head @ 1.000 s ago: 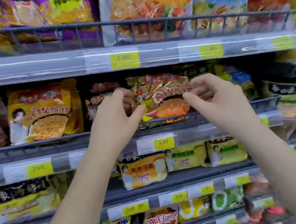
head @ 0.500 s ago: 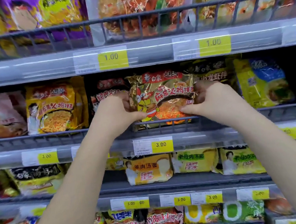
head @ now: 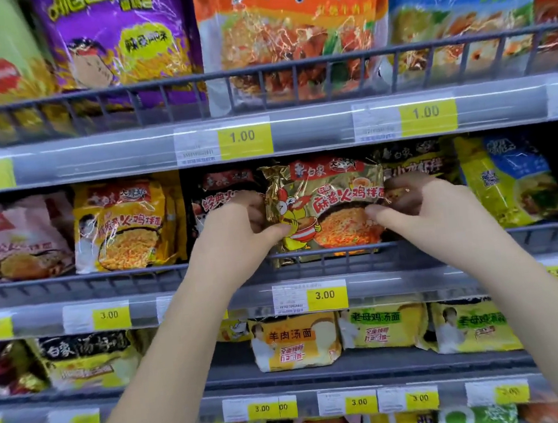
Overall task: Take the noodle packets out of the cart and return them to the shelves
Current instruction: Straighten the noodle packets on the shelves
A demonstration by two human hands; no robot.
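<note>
A gold noodle packet (head: 326, 185) with a cartoon chicken and a red label stands upright on the middle shelf (head: 310, 263), its lower edge behind the wire rail. My left hand (head: 238, 229) pinches its left edge, thumb in front and fingers behind. My right hand (head: 422, 210) pinches its right edge the same way. A dark packet (head: 223, 189) stands just behind and left of it. The cart is out of view.
A yellow packet (head: 124, 227) and a pink one (head: 8, 239) stand left on the same shelf, a yellow-blue one (head: 508, 180) right. Large bags fill the top shelf (head: 290, 72). Yellow soup-noodle packets (head: 294, 342) sit on the shelf below. Price tags (head: 324, 295) line the rails.
Both hands have lowered the gold packet slightly, settling it upright behind the rail. My right hand's fingers curled in closer on the edge. The camera view shifted and steadied.
</note>
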